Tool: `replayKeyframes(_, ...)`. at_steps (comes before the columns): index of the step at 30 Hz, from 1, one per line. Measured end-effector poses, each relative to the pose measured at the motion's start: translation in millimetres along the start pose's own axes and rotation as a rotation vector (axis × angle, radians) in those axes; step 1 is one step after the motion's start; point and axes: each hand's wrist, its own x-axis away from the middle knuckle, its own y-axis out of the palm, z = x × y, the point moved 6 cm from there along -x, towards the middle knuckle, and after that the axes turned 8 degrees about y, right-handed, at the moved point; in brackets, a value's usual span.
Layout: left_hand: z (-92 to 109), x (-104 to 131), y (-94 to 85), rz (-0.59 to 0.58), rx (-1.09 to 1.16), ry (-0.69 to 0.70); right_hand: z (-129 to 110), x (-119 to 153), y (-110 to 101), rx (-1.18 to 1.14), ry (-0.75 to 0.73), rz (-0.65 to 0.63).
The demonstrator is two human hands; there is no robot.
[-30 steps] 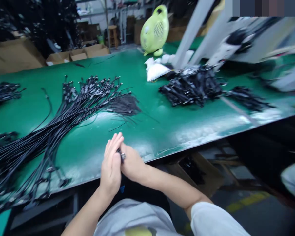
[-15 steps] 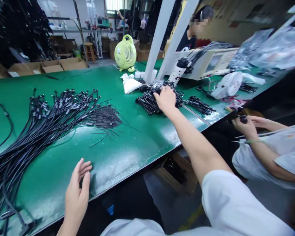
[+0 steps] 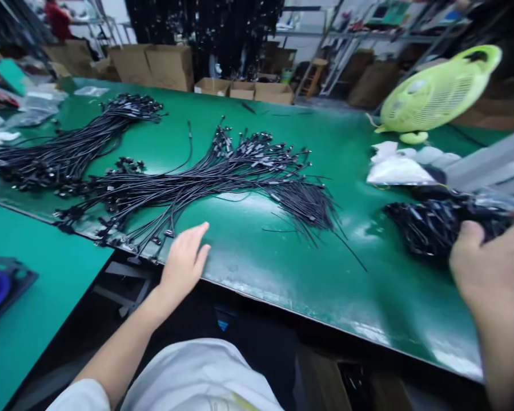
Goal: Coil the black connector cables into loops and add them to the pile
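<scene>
Near the table's front edge, my left hand [image 3: 183, 264] is open with nothing in it, its fingers pointing up and right. Just beyond and left of it lie the connector ends of a long bundle of thin black cables [image 3: 205, 181]. Loose dark strands [image 3: 308, 206] fan out at that bundle's right end. At the right side my right hand [image 3: 490, 260] is blurred by motion, beside a heap of coiled black cables [image 3: 430, 228]. Its fingertips are hard to make out, so whether it holds any cable cannot be seen.
Another bundle of black cables [image 3: 89, 140] lies at the left of the green table [image 3: 257, 268]. A yellow-green fan [image 3: 432, 94], a white bag [image 3: 398, 170] and a slanted white post [image 3: 488, 157] stand at the right. An open box [image 3: 325, 377] sits below the table edge.
The view has swung left, bringing the second cable bundle into sight. My left hand is now closer to the cable bundle's connector ends. My right hand remains by the coiled cables, now blurred.
</scene>
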Motion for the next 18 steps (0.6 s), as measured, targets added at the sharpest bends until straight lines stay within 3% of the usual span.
replayKeyframes(2, -34, 11, -20.7, 0.009, -0.225, -0.099, -56, 18, 0, -0.154, -0.104, -0.157)
replayKeyframes(4, -62, 19, -29.5, -0.036, -0.333, -0.155, -122, 37, 8, -0.261, -0.210, -0.348)
replayKeyframes(7, -82, 22, -34.2, -0.066, -0.310, -0.151, -216, 59, 30, -0.344, -0.370, -0.560)
replayKeyframes(12, -77, 16, -50.7, 0.009, -0.205, -0.132, -333, 68, 63, -0.389, -0.527, -0.727)
replayKeyframes(18, -49, 19, -33.4, -0.155, -0.297, -0.009, -444, 83, 55, -0.406, -0.728, -0.759)
